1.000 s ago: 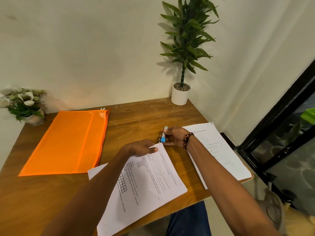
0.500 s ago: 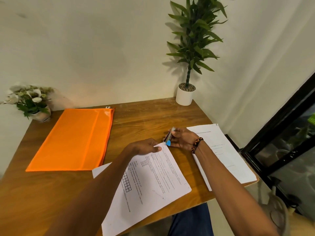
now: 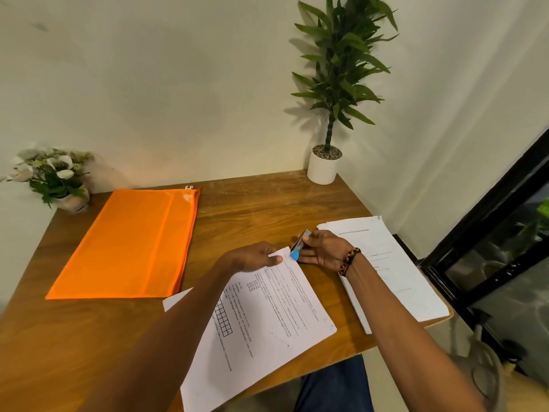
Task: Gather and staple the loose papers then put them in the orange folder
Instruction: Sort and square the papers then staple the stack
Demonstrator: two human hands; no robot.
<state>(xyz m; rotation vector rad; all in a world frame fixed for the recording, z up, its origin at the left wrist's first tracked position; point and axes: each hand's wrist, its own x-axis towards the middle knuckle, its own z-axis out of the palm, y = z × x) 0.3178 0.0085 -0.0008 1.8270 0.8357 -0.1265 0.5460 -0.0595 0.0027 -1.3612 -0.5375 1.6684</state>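
At far left the orange folder [image 3: 127, 242] lies flat on the wooden desk [image 3: 267, 209]. Our left hand [image 3: 252, 258] pinches the top corner of the printed paper stack [image 3: 267, 316], thumb on top. Just beside it, our right hand [image 3: 322, 248] grips the blue stapler [image 3: 298, 248] at that corner. More white sheets [image 3: 395, 275] lie at right.

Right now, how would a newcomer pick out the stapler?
Start at the wooden table, then the printed sheet nearest the person. At its far corner the right hand grips the stapler, the only small blue and metal thing among white papers.
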